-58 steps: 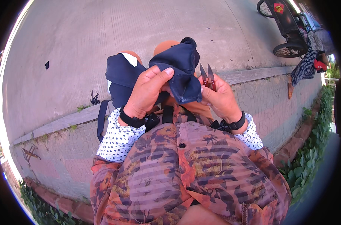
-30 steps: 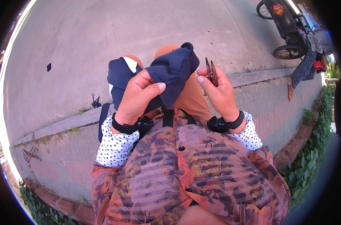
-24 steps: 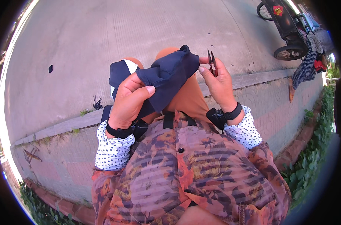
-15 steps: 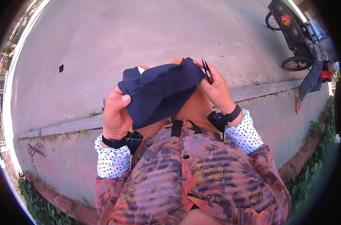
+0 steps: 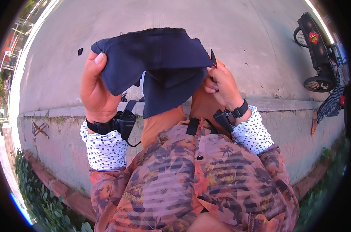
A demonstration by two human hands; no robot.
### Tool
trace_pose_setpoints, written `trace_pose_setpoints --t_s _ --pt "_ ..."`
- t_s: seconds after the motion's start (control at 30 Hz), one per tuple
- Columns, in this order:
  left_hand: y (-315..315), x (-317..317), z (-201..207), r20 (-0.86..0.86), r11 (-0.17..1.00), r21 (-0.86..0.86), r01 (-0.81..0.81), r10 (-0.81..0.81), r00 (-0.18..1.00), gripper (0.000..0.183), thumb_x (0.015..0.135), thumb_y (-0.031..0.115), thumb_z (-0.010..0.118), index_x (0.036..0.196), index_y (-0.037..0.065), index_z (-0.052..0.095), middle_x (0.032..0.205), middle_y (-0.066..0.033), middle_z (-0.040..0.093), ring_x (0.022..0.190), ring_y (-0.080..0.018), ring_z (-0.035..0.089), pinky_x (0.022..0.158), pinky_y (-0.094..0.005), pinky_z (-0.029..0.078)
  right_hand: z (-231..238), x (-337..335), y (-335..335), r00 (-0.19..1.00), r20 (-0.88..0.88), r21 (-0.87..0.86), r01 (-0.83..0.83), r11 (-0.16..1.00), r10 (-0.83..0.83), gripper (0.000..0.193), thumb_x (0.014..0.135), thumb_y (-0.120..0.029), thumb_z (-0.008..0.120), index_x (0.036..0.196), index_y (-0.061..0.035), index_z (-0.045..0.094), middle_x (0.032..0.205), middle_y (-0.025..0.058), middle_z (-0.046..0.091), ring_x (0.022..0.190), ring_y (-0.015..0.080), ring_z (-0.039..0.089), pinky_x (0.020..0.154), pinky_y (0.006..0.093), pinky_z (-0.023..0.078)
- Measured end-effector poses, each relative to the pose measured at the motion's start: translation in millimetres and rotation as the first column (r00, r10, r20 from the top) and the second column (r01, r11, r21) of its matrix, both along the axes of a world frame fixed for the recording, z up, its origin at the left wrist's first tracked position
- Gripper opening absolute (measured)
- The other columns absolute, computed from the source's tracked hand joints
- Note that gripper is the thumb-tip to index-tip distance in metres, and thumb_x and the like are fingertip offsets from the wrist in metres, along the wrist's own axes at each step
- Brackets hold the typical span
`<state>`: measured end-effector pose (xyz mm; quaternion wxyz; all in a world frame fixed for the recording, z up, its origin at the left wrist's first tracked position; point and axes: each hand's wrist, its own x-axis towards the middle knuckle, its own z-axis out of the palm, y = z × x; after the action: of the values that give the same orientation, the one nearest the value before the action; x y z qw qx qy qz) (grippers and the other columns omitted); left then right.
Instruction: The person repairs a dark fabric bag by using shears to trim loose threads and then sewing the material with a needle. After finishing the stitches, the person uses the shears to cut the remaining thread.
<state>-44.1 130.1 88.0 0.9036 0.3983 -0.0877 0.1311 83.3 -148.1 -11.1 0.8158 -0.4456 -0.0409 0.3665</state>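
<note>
A seated person stretches a dark navy cloth [image 5: 160, 65] between 2 raised hands above the orange-trousered knees. The left hand [image 5: 96, 91] pinches its left corner, thumb on top, fingers curled behind. The right hand [image 5: 221, 83] grips the right edge along with small thread snips [image 5: 213, 60] (blades pointing up, just beside the fabric). Judged an inspection step; trimming next would call for bringing the blades to a loose thread.

Head-worn fisheye camera looks steeply down, close above the lap.
</note>
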Motion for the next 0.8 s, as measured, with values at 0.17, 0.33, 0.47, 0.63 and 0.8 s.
trace_pose_setpoints --t_s 0.17,0.33,0.47,0.63,0.8 --pt "-4 14 26 0.063 0.998 0.033 0.053 -0.055 0.997 0.033 0.099 0.015 0.050 0.126 -0.004 0.055 0.128 -0.0183 0.063 0.123 -0.0294 0.059 0.112 -0.0431 0.040 11 -12 10 0.990 0.091 -0.047 -0.103 0.994 0.107 0.011 0.096 -0.006 0.050 0.103 -0.0123 0.055 0.077 -0.0077 0.043 0.056 0.0024 0.032 0.051 0.0209 0.029" --pt "-8 19 49 0.103 0.995 0.086 0.043 -0.052 0.993 0.032 0.100 0.015 0.050 0.125 -0.003 0.056 0.125 -0.0174 0.065 0.120 -0.0275 0.062 0.111 -0.0414 0.042 -1 -4 6 0.986 0.087 0.167 -0.156 0.974 0.143 0.007 0.100 -0.012 0.050 0.103 -0.0119 0.056 0.079 -0.0057 0.052 0.054 0.0041 0.034 0.050 0.0215 0.030" --pt "-5 20 64 0.114 0.981 0.180 -0.066 0.046 0.992 0.029 0.100 0.013 0.050 0.123 -0.004 0.058 0.119 -0.0152 0.067 0.112 -0.0251 0.065 0.104 -0.0379 0.048 25 6 9 0.983 -0.039 0.367 -0.154 0.917 0.181 0.011 0.103 -0.020 0.053 0.098 -0.0108 0.056 0.079 -0.0057 0.048 0.055 0.0054 0.033 0.051 0.0222 0.032" --pt "24 36 81 0.049 0.955 0.200 -0.220 0.214 0.976 0.021 0.098 0.012 0.055 0.114 0.000 0.063 0.109 -0.0087 0.069 0.103 -0.0188 0.066 0.096 -0.0333 0.050 63 20 44 0.989 0.137 0.232 -0.094 0.968 0.063 0.019 0.100 -0.023 0.063 0.089 -0.0134 0.051 0.075 -0.0067 0.044 0.054 0.0041 0.034 0.051 0.0222 0.032" --pt "42 53 89 0.046 0.934 0.285 -0.218 0.213 0.976 0.019 0.098 0.012 0.055 0.110 0.002 0.065 0.109 -0.0074 0.069 0.103 -0.0181 0.065 0.096 -0.0325 0.049 97 59 43 0.909 0.316 0.261 0.190 0.946 -0.270 0.021 0.096 -0.017 0.070 0.090 -0.0142 0.051 0.074 -0.0070 0.043 0.055 0.0030 0.036 0.051 0.0213 0.033"
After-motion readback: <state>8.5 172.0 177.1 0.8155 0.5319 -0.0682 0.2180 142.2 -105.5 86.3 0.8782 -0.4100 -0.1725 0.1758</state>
